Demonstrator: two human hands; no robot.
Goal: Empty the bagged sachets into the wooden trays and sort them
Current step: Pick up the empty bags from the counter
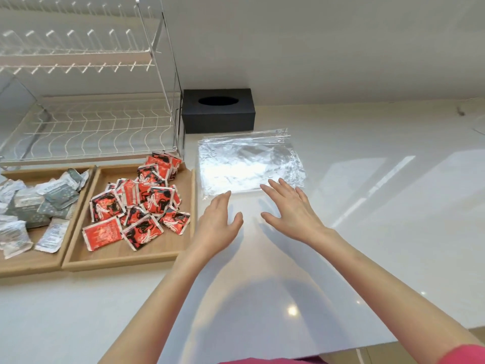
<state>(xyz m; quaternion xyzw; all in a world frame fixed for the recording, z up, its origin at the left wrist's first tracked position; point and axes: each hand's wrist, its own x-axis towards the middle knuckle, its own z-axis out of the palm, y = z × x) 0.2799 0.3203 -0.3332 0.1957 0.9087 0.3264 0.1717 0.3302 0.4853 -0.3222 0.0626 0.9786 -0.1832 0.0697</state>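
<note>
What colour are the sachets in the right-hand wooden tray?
Red with black and white print, seen in the head view: sachets, tray.

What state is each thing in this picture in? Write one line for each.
Clear plastic bags: empty, flat on the counter.
Right tray: holds loose red sachets.
Left tray: holds grey and white sachets.
Left hand: open, holds nothing.
Right hand: open, fingers spread.
Dish rack: empty.
Black tissue box: no tissue showing.

Bare forearms; pink sleeve (464, 354) at right upper arm; pink garment at chest.
</note>
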